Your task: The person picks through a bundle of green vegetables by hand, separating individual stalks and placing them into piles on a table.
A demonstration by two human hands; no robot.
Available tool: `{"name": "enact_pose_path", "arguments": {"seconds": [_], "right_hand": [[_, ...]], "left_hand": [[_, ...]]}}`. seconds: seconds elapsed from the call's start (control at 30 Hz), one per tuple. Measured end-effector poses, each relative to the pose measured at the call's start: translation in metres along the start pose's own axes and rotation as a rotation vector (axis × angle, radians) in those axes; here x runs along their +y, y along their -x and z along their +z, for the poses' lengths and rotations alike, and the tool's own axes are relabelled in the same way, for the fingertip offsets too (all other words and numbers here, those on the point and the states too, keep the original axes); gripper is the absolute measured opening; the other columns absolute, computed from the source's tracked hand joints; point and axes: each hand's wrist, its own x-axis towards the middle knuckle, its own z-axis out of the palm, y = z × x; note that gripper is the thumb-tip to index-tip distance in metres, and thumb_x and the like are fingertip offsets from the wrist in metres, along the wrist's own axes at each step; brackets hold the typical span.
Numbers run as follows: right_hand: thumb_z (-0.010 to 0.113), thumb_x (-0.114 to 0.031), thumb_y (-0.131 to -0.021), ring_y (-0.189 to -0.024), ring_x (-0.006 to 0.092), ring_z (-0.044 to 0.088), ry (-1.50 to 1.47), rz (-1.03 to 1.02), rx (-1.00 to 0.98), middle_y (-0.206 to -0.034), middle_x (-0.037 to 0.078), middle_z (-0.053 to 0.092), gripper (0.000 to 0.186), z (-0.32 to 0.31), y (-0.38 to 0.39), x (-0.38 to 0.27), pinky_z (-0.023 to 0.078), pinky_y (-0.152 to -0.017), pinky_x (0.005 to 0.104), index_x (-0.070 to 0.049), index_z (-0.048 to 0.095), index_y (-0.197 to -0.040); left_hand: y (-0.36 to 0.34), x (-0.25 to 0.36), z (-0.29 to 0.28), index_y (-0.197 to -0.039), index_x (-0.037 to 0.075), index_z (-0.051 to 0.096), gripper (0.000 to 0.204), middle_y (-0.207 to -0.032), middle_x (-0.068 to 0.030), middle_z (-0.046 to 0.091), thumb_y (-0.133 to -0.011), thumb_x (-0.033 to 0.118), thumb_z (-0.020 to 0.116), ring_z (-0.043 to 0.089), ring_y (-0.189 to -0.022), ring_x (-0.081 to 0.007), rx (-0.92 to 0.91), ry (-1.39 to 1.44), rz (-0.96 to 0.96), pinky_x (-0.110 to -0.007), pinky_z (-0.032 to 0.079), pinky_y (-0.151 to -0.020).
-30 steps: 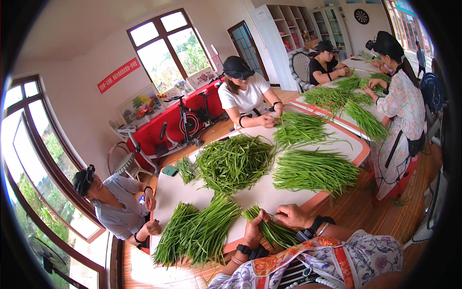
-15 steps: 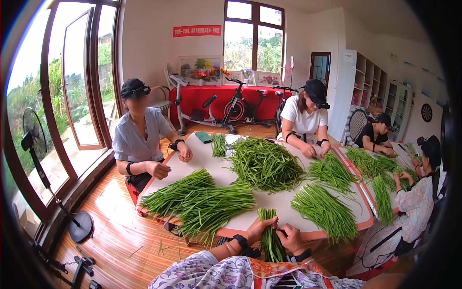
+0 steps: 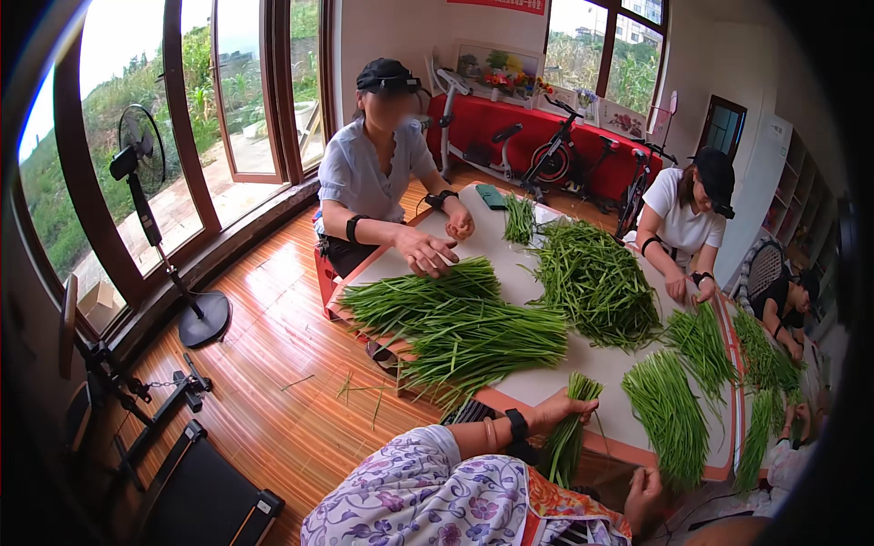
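Note:
My left hand [image 3: 557, 412] is closed around a bunch of green chives [image 3: 566, 441], which stands nearly upright at the near edge of the table [image 3: 523, 389]. My right hand [image 3: 645, 499] is apart from the bunch, lower and to its right, beyond the table edge. Its fingers are curled together; whether a thin strand is pinched in them is too small to tell. Left of the bunch lie broad piles of chives [image 3: 487, 346], their ends hanging over the edge. Another laid-out pile of chives [image 3: 667, 414] is to the right.
A tangled chive heap [image 3: 596, 282] fills the table's middle. Across from me sits a person in a light blue shirt [image 3: 369, 173]; a person in white [image 3: 683, 214] handles chives at the far right. A fan [image 3: 202, 318] and a black bench [image 3: 205, 491] stand on the left floor.
My view has turned left and down. My right hand has come away from the bunch, down and to the right; my left hand still holds it. The person opposite has reached over the left pile.

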Motion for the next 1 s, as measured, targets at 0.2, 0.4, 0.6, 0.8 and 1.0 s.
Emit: {"name": "enact_pose_path", "arguments": {"seconds": [0.2,0.4,0.6,0.8,1.0], "right_hand": [[0.072,-0.021,-0.088,-0.059,0.0223,0.059,0.496,-0.034,0.155,-0.068,0.013,0.064,0.02,-0.079,0.116,0.153,0.049,-0.055,0.035,-0.002,0.069,-0.082],[0.066,-0.018,-0.091,-0.061,0.0144,0.056,0.462,0.289,-0.035,-0.069,0.008,0.061,0.016,-0.071,0.132,0.159,0.045,-0.056,0.0293,-0.003,0.066,-0.086],[0.059,-0.015,-0.095,-0.063,0.0065,0.053,0.197,0.235,-0.145,-0.07,0.002,0.059,0.013,-0.068,0.129,0.187,0.042,-0.057,0.0236,-0.004,0.063,-0.089],[0.059,-0.015,-0.097,-0.062,0.0042,0.052,-0.301,0.41,-0.151,-0.077,0.0,0.063,0.013,-0.048,0.037,0.007,0.04,-0.054,0.0206,-0.004,0.062,-0.093],[0.064,-0.009,-0.093,-0.062,0.0072,0.055,-0.137,-0.006,-0.177,-0.075,0.002,0.062,0.012,-0.019,-0.03,-0.038,0.046,-0.057,0.0244,0.002,0.062,-0.09]], "left_hand": [[-0.005,-0.001,0.003,-0.081,0.009,0.049,0.023,-0.066,0.0014,0.047,-0.093,0.02,0.066,0.043,-0.059,-0.0104,-0.002,-0.039,0.054,-0.026,0.039,-0.057],[-0.004,0.004,0.0,-0.082,0.008,0.053,0.019,-0.067,-0.0001,0.052,-0.091,0.017,0.068,0.047,-0.059,-0.0115,0.02,-0.073,0.022,-0.028,0.041,-0.058],[-0.005,0.005,0.013,-0.082,0.006,0.055,0.02,-0.065,-0.0014,0.053,-0.093,0.019,0.066,0.048,-0.06,-0.0124,0.053,-0.246,-0.063,-0.027,0.039,-0.057],[0.001,0.008,0.011,-0.085,0.007,0.054,0.018,-0.07,-0.0019,0.052,-0.095,0.019,0.062,0.051,-0.069,-0.0161,0.076,-0.202,-0.136,-0.031,0.046,-0.072],[-0.009,0.001,0.006,-0.083,0.006,0.053,0.024,-0.069,-0.0026,0.05,-0.092,0.025,0.065,0.051,-0.071,-0.0184,0.013,-0.154,-0.092,-0.034,0.046,-0.076]]}}
